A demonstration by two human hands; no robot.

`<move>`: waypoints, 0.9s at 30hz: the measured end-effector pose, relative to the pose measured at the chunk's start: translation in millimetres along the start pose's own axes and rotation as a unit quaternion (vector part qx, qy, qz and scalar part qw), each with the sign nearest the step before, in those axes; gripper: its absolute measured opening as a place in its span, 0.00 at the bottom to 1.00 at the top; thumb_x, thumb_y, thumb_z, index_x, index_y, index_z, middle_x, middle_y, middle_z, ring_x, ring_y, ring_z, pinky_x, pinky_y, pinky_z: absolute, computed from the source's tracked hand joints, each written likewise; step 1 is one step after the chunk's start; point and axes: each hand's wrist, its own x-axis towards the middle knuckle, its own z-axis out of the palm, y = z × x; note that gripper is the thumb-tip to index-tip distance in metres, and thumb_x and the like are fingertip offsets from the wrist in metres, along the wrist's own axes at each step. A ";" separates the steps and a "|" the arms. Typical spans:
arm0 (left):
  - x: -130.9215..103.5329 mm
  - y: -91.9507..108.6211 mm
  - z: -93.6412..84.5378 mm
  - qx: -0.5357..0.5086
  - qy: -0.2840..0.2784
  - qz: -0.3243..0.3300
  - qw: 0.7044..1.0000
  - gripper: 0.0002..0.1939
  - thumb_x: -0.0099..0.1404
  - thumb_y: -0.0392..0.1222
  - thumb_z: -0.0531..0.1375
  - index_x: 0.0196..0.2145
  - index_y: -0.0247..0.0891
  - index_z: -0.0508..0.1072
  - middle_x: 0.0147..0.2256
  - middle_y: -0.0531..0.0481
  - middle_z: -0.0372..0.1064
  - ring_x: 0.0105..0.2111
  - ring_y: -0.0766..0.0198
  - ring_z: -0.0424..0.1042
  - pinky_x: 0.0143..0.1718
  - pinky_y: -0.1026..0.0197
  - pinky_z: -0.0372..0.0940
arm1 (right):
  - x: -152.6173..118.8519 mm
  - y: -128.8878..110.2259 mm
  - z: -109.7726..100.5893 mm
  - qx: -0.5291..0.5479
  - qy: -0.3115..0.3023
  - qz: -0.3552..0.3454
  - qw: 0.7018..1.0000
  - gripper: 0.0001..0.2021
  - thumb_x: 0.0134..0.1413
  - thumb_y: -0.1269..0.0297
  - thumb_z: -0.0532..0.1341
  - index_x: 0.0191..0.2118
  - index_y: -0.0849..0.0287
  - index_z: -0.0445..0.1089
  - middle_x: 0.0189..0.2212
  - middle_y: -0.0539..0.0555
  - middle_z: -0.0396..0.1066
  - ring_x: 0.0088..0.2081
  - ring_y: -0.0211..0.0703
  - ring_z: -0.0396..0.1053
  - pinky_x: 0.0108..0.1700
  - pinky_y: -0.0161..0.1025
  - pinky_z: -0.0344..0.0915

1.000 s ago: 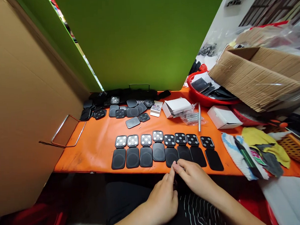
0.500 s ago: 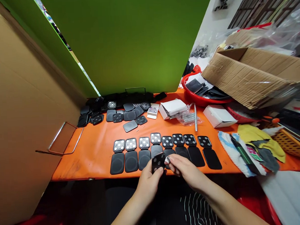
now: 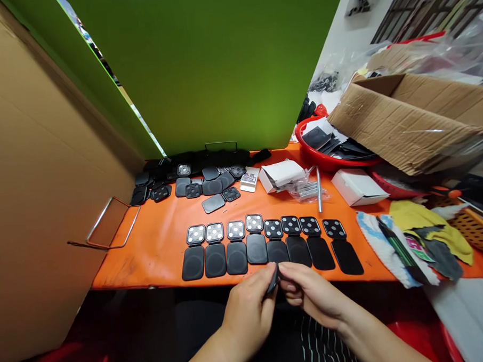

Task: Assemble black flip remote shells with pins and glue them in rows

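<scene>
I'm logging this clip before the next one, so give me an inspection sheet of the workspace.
Surface: orange, smooth-covered tabletop, faint dark marks near its left front.
Job's things: eight black, hinged, two-panel pieces in a row along the front, pale dots on the far square panels; thin dark flat piece in hand.
Clutter: pile of similar black pieces at the back; two white cardboard boxes; straight silver metal rod; round red plastic basin; yellow cloth.
Hands: left hand holds the flat piece; right hand meets its edge, grip unclear.
Cables: nothing seen.
Surroundings: green panel behind; brown cardboard panel at left; open brown cardboard box at right.
</scene>
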 end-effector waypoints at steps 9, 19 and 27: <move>-3.6 -5.2 14.7 -0.215 0.075 -0.232 0.946 0.18 0.61 0.50 0.55 0.20 0.35 0.68 0.18 0.53 0.63 0.20 0.66 0.64 0.22 0.66 0.60 | -36.0 -30.6 17.2 -0.066 -0.015 -0.105 0.992 0.20 0.54 0.45 0.56 0.32 0.60 0.67 0.18 0.44 0.49 0.19 0.31 0.45 0.20 0.31 0.47; 2.5 2.6 -4.9 -0.051 0.077 -0.011 0.996 0.16 0.63 0.36 0.51 0.46 0.38 0.72 0.40 0.44 0.75 0.37 0.58 0.72 0.40 0.58 0.66 | -12.5 -9.0 7.1 -0.280 0.041 -0.130 0.950 0.21 0.57 0.44 0.52 0.27 0.59 0.62 0.23 0.48 0.56 0.26 0.36 0.53 0.28 0.34 0.53; -4.5 -2.2 -5.7 0.127 0.036 0.123 0.984 0.30 0.57 0.26 0.51 0.57 0.39 0.62 0.47 0.43 0.71 0.42 0.58 0.71 0.42 0.57 0.68 | -16.5 -3.0 5.1 -0.214 0.046 -0.032 0.975 0.23 0.50 0.39 0.55 0.27 0.57 0.60 0.24 0.47 0.55 0.26 0.35 0.52 0.25 0.32 0.50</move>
